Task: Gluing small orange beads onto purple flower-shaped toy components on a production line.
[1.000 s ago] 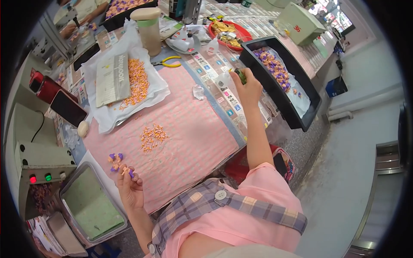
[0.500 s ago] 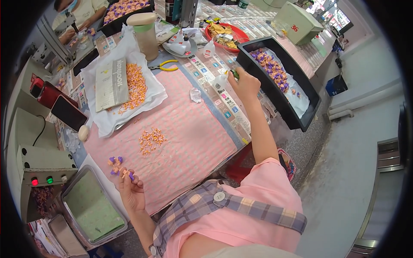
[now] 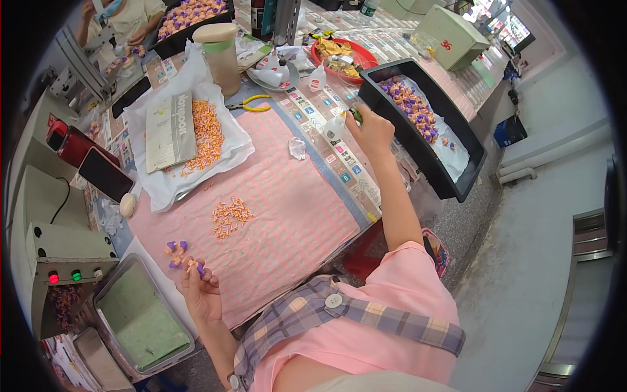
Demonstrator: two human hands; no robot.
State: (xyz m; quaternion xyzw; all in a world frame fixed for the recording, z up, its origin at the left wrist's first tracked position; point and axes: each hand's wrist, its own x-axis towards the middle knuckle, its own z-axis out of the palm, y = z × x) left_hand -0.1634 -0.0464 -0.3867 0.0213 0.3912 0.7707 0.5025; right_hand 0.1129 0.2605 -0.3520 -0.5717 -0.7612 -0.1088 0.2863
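Observation:
My left hand is closed in a pinch on a small peach-and-purple figure at the near left edge of the pink cloth. Several matching figures lie just beyond its fingertips. At the right side of the table, my right hand is closed around a small dark green thing, whose kind I cannot make out. Right beside those fingers stands a small white squeeze bottle; whether they touch it is unclear. A loose heap of tiny orange-and-white pieces rests on the pink cloth.
A black tray of figures stands at the right. White paper holds more tiny pieces and a notebook. Yellow-handled pliers, a lidded cup and a red basin sit farther back. A phone leans at left.
Both my hands keep nearly the same places and grips. At the far left, the other person's hand has lifted away from the table.

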